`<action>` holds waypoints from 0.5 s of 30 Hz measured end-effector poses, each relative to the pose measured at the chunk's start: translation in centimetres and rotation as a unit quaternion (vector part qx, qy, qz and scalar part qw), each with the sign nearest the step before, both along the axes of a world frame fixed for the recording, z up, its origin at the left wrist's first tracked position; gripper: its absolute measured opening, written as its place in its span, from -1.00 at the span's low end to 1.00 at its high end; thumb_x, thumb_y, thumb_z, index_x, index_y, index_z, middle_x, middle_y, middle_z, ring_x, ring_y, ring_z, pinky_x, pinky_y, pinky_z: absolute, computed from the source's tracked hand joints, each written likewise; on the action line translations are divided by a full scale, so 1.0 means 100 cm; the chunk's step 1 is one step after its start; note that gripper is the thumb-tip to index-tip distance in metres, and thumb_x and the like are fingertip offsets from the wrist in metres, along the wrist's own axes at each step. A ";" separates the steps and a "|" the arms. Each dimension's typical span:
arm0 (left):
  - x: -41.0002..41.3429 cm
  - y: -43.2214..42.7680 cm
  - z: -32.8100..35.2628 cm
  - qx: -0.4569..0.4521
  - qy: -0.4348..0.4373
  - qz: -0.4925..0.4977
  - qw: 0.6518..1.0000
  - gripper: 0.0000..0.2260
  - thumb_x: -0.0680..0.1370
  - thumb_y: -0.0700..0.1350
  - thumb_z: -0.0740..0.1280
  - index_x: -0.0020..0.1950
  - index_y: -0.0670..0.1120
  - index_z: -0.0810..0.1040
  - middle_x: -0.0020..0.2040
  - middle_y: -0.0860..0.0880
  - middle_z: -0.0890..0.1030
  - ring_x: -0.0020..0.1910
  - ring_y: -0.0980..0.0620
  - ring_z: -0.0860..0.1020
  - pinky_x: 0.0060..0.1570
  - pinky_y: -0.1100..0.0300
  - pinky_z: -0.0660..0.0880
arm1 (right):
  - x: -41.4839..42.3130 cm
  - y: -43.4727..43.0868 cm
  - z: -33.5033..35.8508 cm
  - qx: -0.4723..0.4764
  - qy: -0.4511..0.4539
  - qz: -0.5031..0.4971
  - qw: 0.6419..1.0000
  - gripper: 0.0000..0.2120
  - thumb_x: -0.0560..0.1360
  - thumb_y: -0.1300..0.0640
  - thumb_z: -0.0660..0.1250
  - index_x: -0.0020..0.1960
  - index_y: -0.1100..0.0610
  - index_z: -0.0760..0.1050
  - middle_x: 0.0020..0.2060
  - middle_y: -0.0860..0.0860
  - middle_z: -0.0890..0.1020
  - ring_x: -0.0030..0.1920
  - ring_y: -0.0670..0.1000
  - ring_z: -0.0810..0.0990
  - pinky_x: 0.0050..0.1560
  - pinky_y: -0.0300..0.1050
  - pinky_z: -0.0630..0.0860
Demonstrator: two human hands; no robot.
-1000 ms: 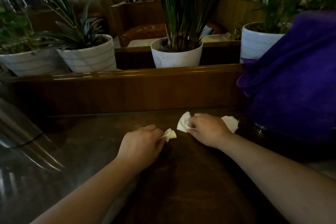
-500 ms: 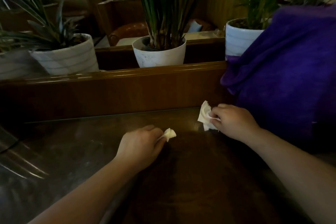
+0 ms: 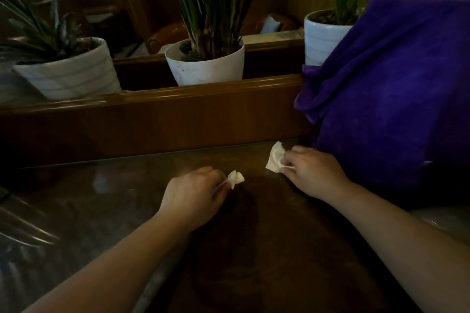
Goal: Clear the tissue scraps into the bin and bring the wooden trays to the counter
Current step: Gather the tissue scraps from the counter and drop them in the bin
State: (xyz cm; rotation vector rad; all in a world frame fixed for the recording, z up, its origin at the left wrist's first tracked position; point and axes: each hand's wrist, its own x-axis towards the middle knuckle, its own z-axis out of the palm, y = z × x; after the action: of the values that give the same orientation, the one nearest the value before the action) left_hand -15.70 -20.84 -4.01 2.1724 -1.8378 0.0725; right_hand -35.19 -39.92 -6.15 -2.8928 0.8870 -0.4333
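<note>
My left hand (image 3: 194, 193) rests on the dark glossy table (image 3: 101, 211) near its middle and pinches a small crumpled white tissue scrap (image 3: 236, 178) between its fingertips. To the right, my right hand (image 3: 314, 173) is closed on a larger white tissue scrap (image 3: 274, 157) that sticks out to the left of the fingers, close to the table's far edge. No wooden tray and no bin are in view.
A big purple cloth (image 3: 396, 89) is heaped at the right, just behind my right hand. A wooden partition (image 3: 152, 114) runs along the table's far edge. Behind it stand three white plant pots: left (image 3: 71, 73), middle (image 3: 206, 63), right (image 3: 323, 33).
My right hand has shifted right toward the purple cloth with its tissue scrap; a second scrap seen beside it a second ago is out of sight. The left hand has stayed put.
</note>
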 end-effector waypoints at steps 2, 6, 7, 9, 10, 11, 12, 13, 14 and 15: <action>-0.004 0.001 0.002 -0.008 0.000 -0.004 1.000 -0.76 0.50 0.20 0.07 -0.02 0.15 0.46 -0.25 0.24 0.31 -0.37 0.27 0.36 -0.49 0.31 0.28 | -0.006 0.004 0.002 -0.001 -0.006 -0.004 1.000 -0.88 0.52 -0.07 0.29 -0.08 -0.03 0.50 -0.12 -0.09 0.56 -0.17 -0.07 0.51 -0.29 -0.14 0.38; -0.013 0.005 0.009 -0.016 0.006 -0.030 0.999 -0.83 0.53 0.14 0.15 0.00 0.14 0.48 -0.24 0.21 0.38 -0.33 0.23 0.42 -0.43 0.28 0.39 | -0.027 0.020 0.015 0.020 -0.028 -0.035 0.999 -0.89 0.53 -0.04 0.30 -0.09 -0.01 0.51 -0.15 -0.10 0.55 -0.18 -0.07 0.52 -0.29 -0.15 0.40; -0.016 0.006 0.012 -0.014 0.009 -0.038 0.999 -0.82 0.53 0.13 0.14 0.03 0.15 0.48 -0.20 0.20 0.43 -0.30 0.21 0.44 -0.39 0.25 0.44 | -0.034 0.025 0.019 0.028 -0.032 -0.050 0.998 -0.90 0.53 -0.04 0.30 -0.09 -0.02 0.50 -0.16 -0.12 0.53 -0.18 -0.09 0.51 -0.30 -0.17 0.37; -0.022 0.009 0.017 -0.009 0.018 -0.054 0.998 -0.80 0.54 0.14 0.14 0.07 0.16 0.48 -0.13 0.17 0.48 -0.26 0.20 0.46 -0.32 0.20 0.51 | -0.050 0.041 0.029 0.045 -0.041 -0.080 0.995 -0.92 0.53 -0.05 0.30 -0.11 -0.07 0.46 -0.19 -0.17 0.48 -0.21 -0.14 0.45 -0.33 -0.24 0.30; -0.026 0.012 0.019 -0.007 0.021 -0.063 0.998 -0.80 0.54 0.14 0.14 0.08 0.16 0.48 -0.11 0.17 0.49 -0.26 0.20 0.46 -0.31 0.20 0.52 | -0.058 0.050 0.032 0.054 -0.053 -0.095 0.993 -0.92 0.52 -0.05 0.31 -0.11 -0.08 0.46 -0.19 -0.18 0.47 -0.21 -0.15 0.45 -0.32 -0.25 0.30; -0.029 0.015 0.020 -0.007 0.019 -0.077 0.997 -0.79 0.54 0.15 0.14 0.09 0.16 0.48 -0.11 0.18 0.49 -0.26 0.20 0.46 -0.32 0.23 0.51 | -0.066 0.060 0.034 0.061 -0.069 -0.108 0.990 -0.92 0.51 -0.05 0.33 -0.10 -0.06 0.48 -0.19 -0.17 0.49 -0.19 -0.14 0.47 -0.30 -0.23 0.33; -0.033 0.019 0.021 -0.009 0.015 -0.097 0.995 -0.79 0.54 0.15 0.14 0.08 0.16 0.48 -0.12 0.18 0.49 -0.27 0.21 0.46 -0.34 0.25 0.50 | -0.076 0.073 0.035 0.067 -0.088 -0.124 0.986 -0.91 0.50 -0.04 0.35 -0.10 -0.04 0.50 -0.18 -0.16 0.52 -0.18 -0.12 0.50 -0.28 -0.20 0.36; -0.037 0.024 0.021 -0.012 0.013 -0.115 0.993 -0.79 0.54 0.15 0.14 0.07 0.16 0.49 -0.14 0.18 0.49 -0.29 0.21 0.46 -0.35 0.26 0.49 | -0.084 0.086 0.036 0.071 -0.101 -0.140 0.982 -0.90 0.49 -0.03 0.36 -0.09 -0.02 0.52 -0.18 -0.14 0.54 -0.18 -0.10 0.51 -0.26 -0.18 0.37; -0.040 0.029 0.021 -0.015 0.014 -0.128 0.992 -0.80 0.54 0.15 0.14 0.07 0.16 0.49 -0.16 0.18 0.48 -0.30 0.21 0.46 -0.36 0.26 0.49 | -0.090 0.098 0.035 0.073 -0.107 -0.151 0.980 -0.90 0.49 -0.02 0.37 -0.10 0.00 0.53 -0.19 -0.13 0.55 -0.19 -0.09 0.51 -0.28 -0.18 0.35; -0.044 0.034 0.021 -0.018 0.019 -0.143 0.989 -0.79 0.54 0.15 0.13 0.06 0.16 0.49 -0.16 0.17 0.48 -0.30 0.21 0.46 -0.36 0.25 0.50 | -0.097 0.111 0.033 0.072 -0.109 -0.161 0.978 -0.89 0.48 -0.01 0.38 -0.12 0.02 0.53 -0.21 -0.14 0.53 -0.21 -0.09 0.49 -0.30 -0.19 0.31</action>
State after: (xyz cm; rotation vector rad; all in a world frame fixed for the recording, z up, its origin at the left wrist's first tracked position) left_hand -20.13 -17.42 -1.90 1.8525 -2.0865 0.0047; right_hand -44.93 -28.81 -2.81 -2.5140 1.2915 -0.6650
